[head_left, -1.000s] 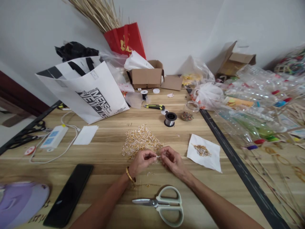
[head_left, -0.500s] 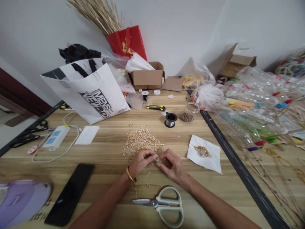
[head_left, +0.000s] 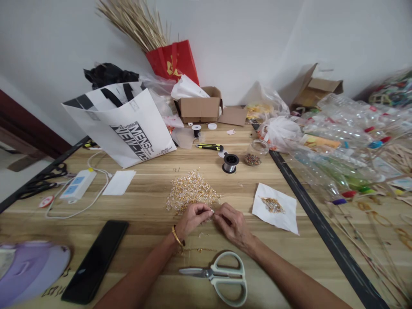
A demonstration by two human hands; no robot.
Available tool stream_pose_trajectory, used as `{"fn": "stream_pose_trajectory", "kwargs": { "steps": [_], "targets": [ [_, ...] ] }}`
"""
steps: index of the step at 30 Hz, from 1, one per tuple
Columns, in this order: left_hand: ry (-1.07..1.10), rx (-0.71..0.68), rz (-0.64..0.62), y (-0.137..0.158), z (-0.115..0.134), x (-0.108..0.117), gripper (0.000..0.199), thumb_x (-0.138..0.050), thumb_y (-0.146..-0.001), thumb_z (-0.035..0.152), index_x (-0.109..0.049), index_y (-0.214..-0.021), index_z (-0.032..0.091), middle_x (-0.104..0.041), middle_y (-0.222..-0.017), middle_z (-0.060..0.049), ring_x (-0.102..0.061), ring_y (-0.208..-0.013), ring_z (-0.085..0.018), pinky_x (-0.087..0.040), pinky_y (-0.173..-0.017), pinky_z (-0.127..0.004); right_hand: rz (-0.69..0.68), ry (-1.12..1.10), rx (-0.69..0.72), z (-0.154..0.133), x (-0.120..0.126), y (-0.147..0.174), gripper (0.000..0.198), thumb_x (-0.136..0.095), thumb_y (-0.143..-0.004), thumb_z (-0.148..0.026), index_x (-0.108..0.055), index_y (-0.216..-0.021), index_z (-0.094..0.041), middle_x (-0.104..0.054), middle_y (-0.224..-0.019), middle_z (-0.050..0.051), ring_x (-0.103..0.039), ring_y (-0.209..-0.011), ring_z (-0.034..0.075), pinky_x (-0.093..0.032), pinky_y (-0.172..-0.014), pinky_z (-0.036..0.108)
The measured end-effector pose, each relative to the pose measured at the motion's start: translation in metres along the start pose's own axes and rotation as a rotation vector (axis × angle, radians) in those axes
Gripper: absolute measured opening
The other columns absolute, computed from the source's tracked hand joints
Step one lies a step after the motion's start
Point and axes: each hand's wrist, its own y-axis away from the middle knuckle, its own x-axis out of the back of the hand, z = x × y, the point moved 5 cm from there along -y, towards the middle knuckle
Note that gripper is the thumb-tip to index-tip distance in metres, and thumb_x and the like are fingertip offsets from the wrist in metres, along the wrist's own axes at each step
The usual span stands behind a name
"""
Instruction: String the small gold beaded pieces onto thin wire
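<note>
My left hand, with a gold bangle at the wrist, pinches a small clear, shiny piece between thumb and fingertips. Thumb and fingers of my right hand are closed at the other side of that piece; it is too small to tell if it is a bead or a ring. Just beyond the fingers lies a loose pile of gold and clear beads. Between my forearms is a thin gold chain, with thin clear strands nearby. Closer to me are scissors with pale handles, blades pointing left.
Right of my hands, a white paper bears gold pieces. Beyond the pile stand a wire spool, a bead jar and a yellow-black cutter. A phone lies left; plastic bottles crowd the right.
My right hand's fingertips have moved left and closed in on the small piece, which my left hand still pinches. The view has shifted slightly; the other things lie as before.
</note>
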Motion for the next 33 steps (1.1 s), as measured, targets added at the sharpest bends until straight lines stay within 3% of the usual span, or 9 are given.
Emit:
{"fn": "stream_pose_trajectory", "kwargs": {
  "steps": [17,33],
  "targets": [
    [0.02,-0.048,0.006,-0.0007,-0.0037,-0.0008,0.027,-0.069,-0.067,0.032,-0.066,-0.083,0.01,-0.064,-0.073,-0.004,-0.055,-0.069,-0.014,-0.042,-0.065,-0.024,0.014,-0.062,-0.055,-0.0002,0.0023,-0.0005,0.017,-0.045,-0.09,-0.021,-0.053,-0.076,-0.018,-0.052,-0.069,0.002,-0.049,-0.062,0.014,-0.038,-0.057,0.025],
    [0.028,-0.079,-0.029,-0.0001,-0.001,0.0008,0.022,-0.067,-0.07,0.033,-0.063,-0.075,0.012,-0.057,-0.065,0.0,-0.048,-0.059,-0.01,-0.038,-0.057,-0.021,0.001,-0.023,-0.027,-0.0031,0.0008,-0.0016,0.017,-0.043,-0.09,-0.019,-0.053,-0.076,-0.017,-0.051,-0.067,0.001,-0.047,-0.059,0.012,-0.036,-0.055,0.023]
  ]
}}
